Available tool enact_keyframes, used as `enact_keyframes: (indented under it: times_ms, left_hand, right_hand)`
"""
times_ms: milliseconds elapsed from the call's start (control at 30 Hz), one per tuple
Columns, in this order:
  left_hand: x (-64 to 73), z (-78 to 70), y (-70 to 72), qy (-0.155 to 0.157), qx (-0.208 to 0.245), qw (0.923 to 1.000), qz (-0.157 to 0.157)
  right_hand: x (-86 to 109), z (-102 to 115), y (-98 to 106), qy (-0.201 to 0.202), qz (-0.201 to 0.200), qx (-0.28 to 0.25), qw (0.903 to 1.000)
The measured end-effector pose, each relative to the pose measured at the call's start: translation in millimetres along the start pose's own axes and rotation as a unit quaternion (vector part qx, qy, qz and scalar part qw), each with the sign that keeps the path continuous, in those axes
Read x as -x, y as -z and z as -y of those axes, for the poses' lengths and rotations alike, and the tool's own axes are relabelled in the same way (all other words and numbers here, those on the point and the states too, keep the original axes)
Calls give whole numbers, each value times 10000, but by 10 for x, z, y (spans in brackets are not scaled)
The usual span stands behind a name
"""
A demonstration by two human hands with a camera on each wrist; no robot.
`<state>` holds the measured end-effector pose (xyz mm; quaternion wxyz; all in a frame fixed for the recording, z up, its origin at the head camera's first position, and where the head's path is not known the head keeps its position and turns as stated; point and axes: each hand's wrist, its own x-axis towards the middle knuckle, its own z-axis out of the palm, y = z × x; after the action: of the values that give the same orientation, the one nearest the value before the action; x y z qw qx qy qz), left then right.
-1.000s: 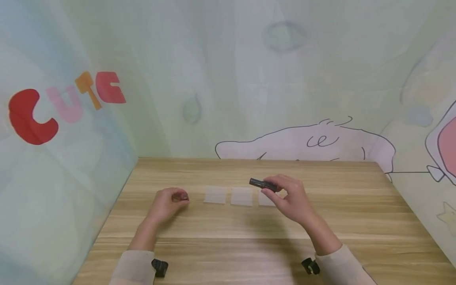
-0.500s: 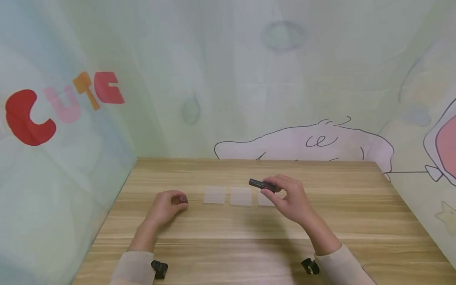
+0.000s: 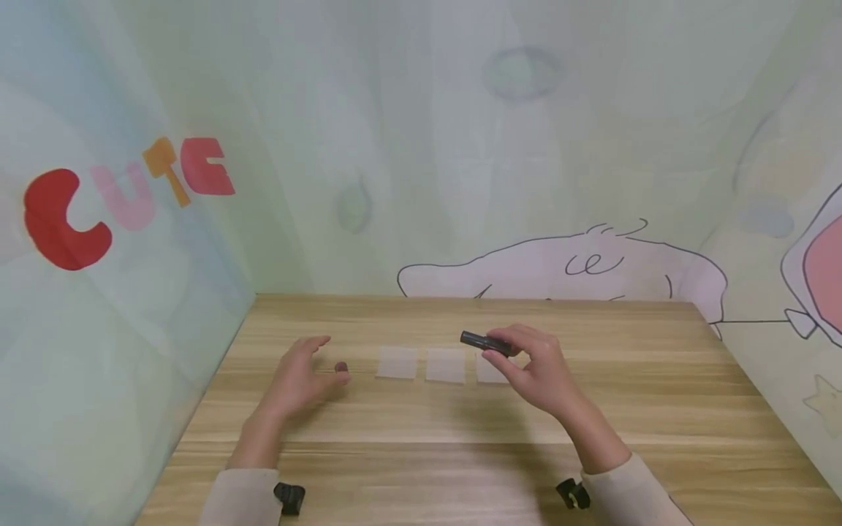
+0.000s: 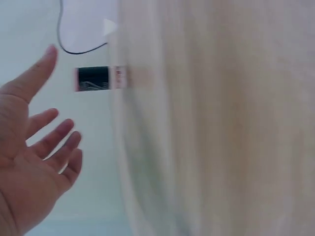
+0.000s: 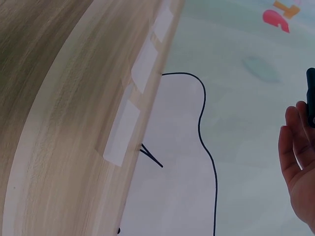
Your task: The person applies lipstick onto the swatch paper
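My left hand (image 3: 294,378) is spread at the left of the table, its fingers apart and holding nothing. Just off its thumb stands a small upright cylinder (image 3: 341,367) with a reddish top; in the left wrist view this cylinder (image 4: 93,78) has a black body and a pale lower part with red marks. In the head view, my right hand (image 3: 539,369) pinches a short, slim black tube (image 3: 485,342) between thumb and fingers, above the rightmost pale square. Only part of that tube (image 5: 311,96) shows at the edge of the right wrist view.
Three pale translucent squares lie in a row on the wooden table (image 3: 421,467): a left one (image 3: 397,363), a middle one (image 3: 445,364) and a partly hidden right one (image 3: 490,367). A printed cloth backdrop (image 3: 434,146) rises behind and beside the table.
My left hand has let go of the small cylinder, and its fingers have opened and drawn back left. The cylinder stays standing on the table. My right hand keeps holding the black tube in place.
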<state>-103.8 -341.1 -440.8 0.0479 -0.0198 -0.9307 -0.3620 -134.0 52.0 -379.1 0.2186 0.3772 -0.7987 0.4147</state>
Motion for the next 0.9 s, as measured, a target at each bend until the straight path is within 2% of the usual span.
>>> enact_keyframes:
  times_ms: [167,300,600,767,900]
  left_hand:
    - [-48,-159,65,-401,210,9977,-498]
    - [-44,-304,115,-556,342,9958,-648]
    - [-10,-544,193,-934,533,9915,-728]
    - [7,-622,175,-1162,684,9882,-728]
    - [14,-687,133,-1247,985,9854,-603]
  right_hand:
    - [-9,6,5,69,-42,28,10000]
    - [-21,26,11,75,-53,21,10000]
    - [-68,58,44,160,-132,-76,9998]
    - [-75,61,52,201,-179,-29,9996]
    - [-85,66,54,331,-222,-23,9992]
